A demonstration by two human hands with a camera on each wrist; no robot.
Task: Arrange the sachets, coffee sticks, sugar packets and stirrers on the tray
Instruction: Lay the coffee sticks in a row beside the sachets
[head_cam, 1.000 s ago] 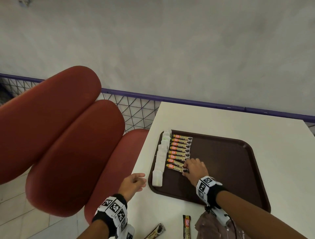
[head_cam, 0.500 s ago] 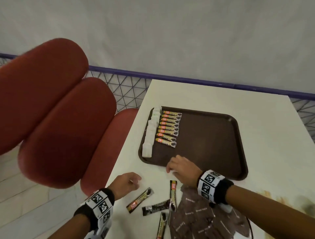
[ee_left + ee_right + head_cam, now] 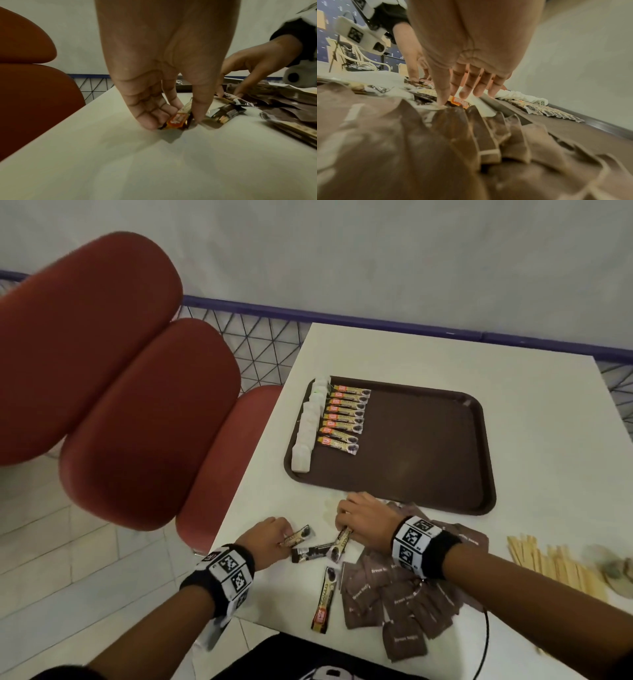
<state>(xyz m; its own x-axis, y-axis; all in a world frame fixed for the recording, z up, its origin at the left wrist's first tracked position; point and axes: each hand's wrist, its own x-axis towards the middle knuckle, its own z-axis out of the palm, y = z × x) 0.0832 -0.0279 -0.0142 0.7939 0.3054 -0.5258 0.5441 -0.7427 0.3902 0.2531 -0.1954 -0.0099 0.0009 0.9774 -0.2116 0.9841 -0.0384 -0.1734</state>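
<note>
1. One coffee stick (image 3: 322,600) lies alone at the table's (image 3: 534,419) near edge, beside a heap of brown sugar packets (image 3: 402,607).
2. Wooden stirrers (image 3: 555,564) lie in a loose heap off to the right.
3. Left hand (image 3: 270,537) pinches the orange end of a second stick (image 3: 178,119) between thumb and curled fingers, flat on the table.
4. Right hand (image 3: 364,520) pinches a third stick (image 3: 340,542) with its thumb and fingers; a dark fourth stick (image 3: 313,552) lies between the hands.
5. Beyond, the brown tray (image 3: 428,446) carries a column of white sachets (image 3: 306,429) along its left rim and a row of coffee sticks (image 3: 342,419) just beside them.
</note>
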